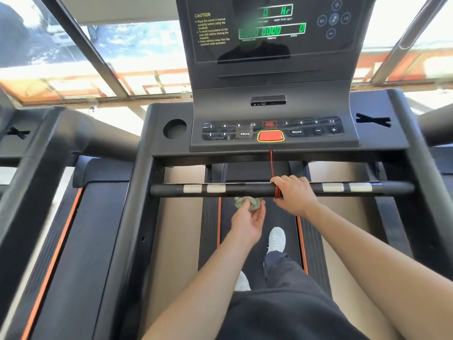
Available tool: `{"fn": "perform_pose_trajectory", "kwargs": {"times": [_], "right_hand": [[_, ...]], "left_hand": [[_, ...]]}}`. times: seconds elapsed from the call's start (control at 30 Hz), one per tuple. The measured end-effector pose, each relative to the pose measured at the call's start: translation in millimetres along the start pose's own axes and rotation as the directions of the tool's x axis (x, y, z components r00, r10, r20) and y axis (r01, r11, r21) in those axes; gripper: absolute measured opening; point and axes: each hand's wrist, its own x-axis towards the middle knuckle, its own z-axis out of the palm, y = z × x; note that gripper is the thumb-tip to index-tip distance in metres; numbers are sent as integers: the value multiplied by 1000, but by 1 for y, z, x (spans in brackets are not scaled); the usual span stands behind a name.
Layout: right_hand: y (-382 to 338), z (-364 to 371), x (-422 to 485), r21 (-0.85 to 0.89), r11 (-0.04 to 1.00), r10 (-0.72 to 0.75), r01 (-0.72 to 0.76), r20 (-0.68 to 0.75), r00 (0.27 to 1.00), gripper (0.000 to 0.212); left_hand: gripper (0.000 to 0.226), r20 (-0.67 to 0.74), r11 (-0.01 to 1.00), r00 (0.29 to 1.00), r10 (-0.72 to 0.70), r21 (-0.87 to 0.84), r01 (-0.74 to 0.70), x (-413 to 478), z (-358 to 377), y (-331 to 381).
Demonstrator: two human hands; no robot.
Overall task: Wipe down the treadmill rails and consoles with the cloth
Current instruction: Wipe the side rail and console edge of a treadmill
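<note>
Here we are on the treadmill, and the left hand has the small crumpled grey-green cloth bunched in its fingertips, thumb and fingers curled round it. The cloth sits at the top of that hand, just under the black horizontal handlebar; whether it touches the bar, I can't tell from here. Just to the right, the right hand is wrapped over the same bar, fingers curled across its top, gripping it right where the thin red safety cord is wound round the bar. The two hands are near each other, with the cloth beside the right hand's knuckles and lower. The cord runs straight up to the dark grey button console, below its red oval stop button. Silver grip patches show on the bar to the left of the cloth. Below, a white shoe stands on the black running belt.
</note>
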Motion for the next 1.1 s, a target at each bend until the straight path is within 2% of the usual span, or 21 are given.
{"fn": "perform_pose_trajectory", "kwargs": {"times": [0.17,0.23,0.27,0.3,0.37,0.4,0.47,0.53,0.6,0.67,0.73,0.8,0.83,0.87,0.9,0.97,1.0,1.03,1.07,1.1], "right_hand": [[0,1,1,1,1000,-6,6,-2,1000,52],[1,3,0,4,1000,-4,4,-2,1000,53],[1,3,0,1,1000,-5,5,-5,1000,53],[2,4,0,-3,1000,-7,7,-7,1000,52],[2,4,-1,-3,1000,-12,12,-11,1000,51],[3,4,-1,2,1000,-15,15,-11,1000,51],[3,2,-2,16,1000,-18,18,-4,1000,54],[3,0,-2,25,1000,-19,18,12,1000,54],[3,0,-1,25,1000,-16,16,14,1000,47],[3,-1,0,36,999,-7,6,11,1000,37],[3,-1,-1,59,998,1,-1,13,1000,34],[4,-1,-1,73,997,9,-11,26,1000,31],[4,-2,-2,84,996,11,-14,34,999,32],[4,-2,-2,108,994,14,-17,35,999,34],[4,-3,-2,143,990,16,-21,37,999,37],[2,-4,-6,209,977,24,-34,48,999,54],[1,-5,-9,238,970,38,-48,48,998,62],[-2,-4,-14,272,960,55,-62,31,998,67],[-7,-3,-21,313,947,76,-73,2,997,69],[-14,0,-30,362,929,99,-78,-40,994,67]], "left_hand": [[25,48,986,999,13,166,-21,-23,4,0],[17,104,947,987,119,288,-144,-33,2,8],[10,142,894,966,217,368,-255,-36,3,15],[5,199,803,923,331,455,-386,-38,4,23],[5,368,522,782,504,591,-615,-37,10,42],[10,447,359,711,542,642,-677,-34,15,51],[15,575,46,600,556,700,-712,-27,26,65],[16,707,-250,524,476,679,-690,-16,34,67],[13,824,-523,499,270,560,-642,-5,31,60],[12,868,-646,476,140,445,-620,5,18,50],[19,899,-683,421,119,382,-623,9,5,44],[19,937,-711,329,119,312,-631,6,-4,42],[18,945,-719,305,115,291,-631,4,-11,40],[18,941,-722,318,114,298,-625,-1,-19,38],[20,913,-711,393,109,348,-611,-6,-28,36],[26,774,-686,627,89,504,-525,-17,-48,31],[28,689,-659,717,105,589,-469,-20,-59,30],[27,623,-582,768,147,682,-442,-22,-70,29],[22,566,-438,799,202,782,-444,-24,-80,29],[15,506,-251,824,254,857,-449,-25,-88,30]]}}
